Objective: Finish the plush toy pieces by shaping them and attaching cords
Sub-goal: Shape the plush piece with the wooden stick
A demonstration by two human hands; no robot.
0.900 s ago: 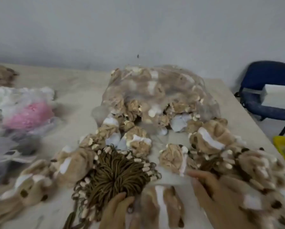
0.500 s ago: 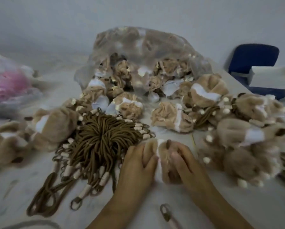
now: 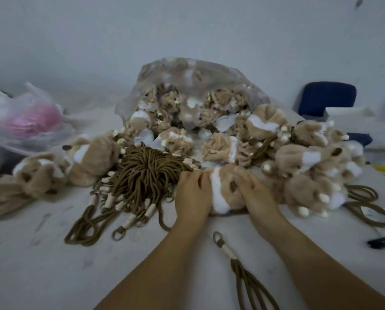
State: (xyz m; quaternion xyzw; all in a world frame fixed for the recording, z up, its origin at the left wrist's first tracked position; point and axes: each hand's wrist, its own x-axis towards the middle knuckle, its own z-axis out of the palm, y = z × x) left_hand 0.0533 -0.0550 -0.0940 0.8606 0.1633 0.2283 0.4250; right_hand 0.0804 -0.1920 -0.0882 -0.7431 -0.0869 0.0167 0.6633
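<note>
Both hands, left hand (image 3: 192,193) and right hand (image 3: 253,193), grip the tan-and-white plush piece (image 3: 224,189) mid-desk (image 3: 41,253), fingers curled round its sides, while a loose brown cord (image 3: 236,262) lies just nearward, nearer the right hand.

Place: a small, plain workshop where soft toys are assembled by hand.
Worktop (image 3: 52,265): one broad, pale, marked surface carrying many copies of the same parts.
Stock: a clear bag (image 3: 198,72) spills tan-and-white plush pieces (image 3: 310,157) beyond and to the right of the hands.
Cords: a thick bundle of brown cords (image 3: 142,173) lies just left of the left hand (image 3: 192,193).
In hand: one plush piece (image 3: 218,186) is held between the left hand and the right hand (image 3: 256,193).
Surroundings: a bare wall (image 3: 187,30) stands behind, and a blue chair (image 3: 325,97) is far right.
</note>
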